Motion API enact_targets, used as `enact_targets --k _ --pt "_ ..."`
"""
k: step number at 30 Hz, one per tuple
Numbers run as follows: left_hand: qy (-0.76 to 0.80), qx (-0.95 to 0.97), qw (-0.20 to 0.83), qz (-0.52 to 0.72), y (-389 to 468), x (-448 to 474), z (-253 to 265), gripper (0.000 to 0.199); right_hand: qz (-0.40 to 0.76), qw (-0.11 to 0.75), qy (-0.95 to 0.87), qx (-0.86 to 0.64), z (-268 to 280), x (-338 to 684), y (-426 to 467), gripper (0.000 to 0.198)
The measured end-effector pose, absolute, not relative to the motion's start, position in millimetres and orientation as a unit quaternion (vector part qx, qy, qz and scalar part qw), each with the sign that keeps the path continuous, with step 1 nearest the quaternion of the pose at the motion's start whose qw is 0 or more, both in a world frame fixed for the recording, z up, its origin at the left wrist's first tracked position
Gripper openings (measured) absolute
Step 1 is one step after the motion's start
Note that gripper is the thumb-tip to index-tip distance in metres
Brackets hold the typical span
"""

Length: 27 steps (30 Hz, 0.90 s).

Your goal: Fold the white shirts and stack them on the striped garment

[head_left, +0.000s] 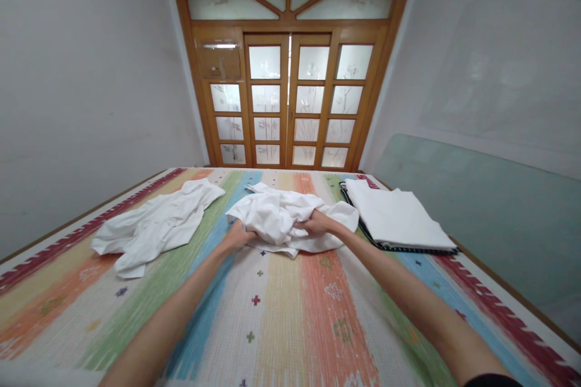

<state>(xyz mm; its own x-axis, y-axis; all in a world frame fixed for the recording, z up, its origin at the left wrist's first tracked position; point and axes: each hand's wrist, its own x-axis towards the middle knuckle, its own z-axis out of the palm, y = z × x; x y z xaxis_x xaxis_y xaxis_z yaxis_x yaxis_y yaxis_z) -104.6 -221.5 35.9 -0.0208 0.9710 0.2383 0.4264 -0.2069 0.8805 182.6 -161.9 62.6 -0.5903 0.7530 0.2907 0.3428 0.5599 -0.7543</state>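
A crumpled white garment (272, 214), perhaps a shirt, lies bunched in the middle of the striped cloth. My left hand (239, 234) grips its near left side, the fingers partly tucked into the fabric. On the right, my right hand (315, 222) is closed on a fold of the same garment, its fingertips hidden in the cloth. Part of the garment spreads flat beyond my right wrist and toward the far side. Another white garment (163, 224) rests loosely spread to the left, apart from both hands.
Folded white fabric (399, 211) with a dark-edged layer beneath sits at the right. A colourful striped cover (281, 302) spreads under everything. A pale green panel (481, 193) borders the right side. Wooden glazed doors (288, 97) stand beyond the far edge, between white walls.
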Motion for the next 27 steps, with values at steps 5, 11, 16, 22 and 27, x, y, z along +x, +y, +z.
enact_targets --k 5,11,16,22,27 --pt "0.607 0.618 0.182 0.466 -210.1 -110.9 55.8 0.046 0.304 0.418 -0.762 -0.390 82.1 200.6 -142.1 0.037" --pt "0.664 0.553 0.031 0.502 -202.4 -155.8 111.7 0.026 0.238 0.578 -0.635 -0.455 133.5 247.3 -127.9 0.029" --pt "0.688 0.477 -0.094 0.539 -204.7 -195.4 157.4 0.019 0.237 0.653 -0.551 -0.463 180.7 280.6 -126.8 0.028" --pt "0.716 0.455 -0.133 0.512 -211.2 -214.8 193.6 0.028 0.240 0.577 -0.585 -0.517 205.0 313.1 -121.5 0.023" --pt "0.766 0.605 0.081 0.202 -205.1 -228.1 165.9 0.029 0.279 0.133 -0.643 -0.700 155.5 321.4 -115.5 0.021"
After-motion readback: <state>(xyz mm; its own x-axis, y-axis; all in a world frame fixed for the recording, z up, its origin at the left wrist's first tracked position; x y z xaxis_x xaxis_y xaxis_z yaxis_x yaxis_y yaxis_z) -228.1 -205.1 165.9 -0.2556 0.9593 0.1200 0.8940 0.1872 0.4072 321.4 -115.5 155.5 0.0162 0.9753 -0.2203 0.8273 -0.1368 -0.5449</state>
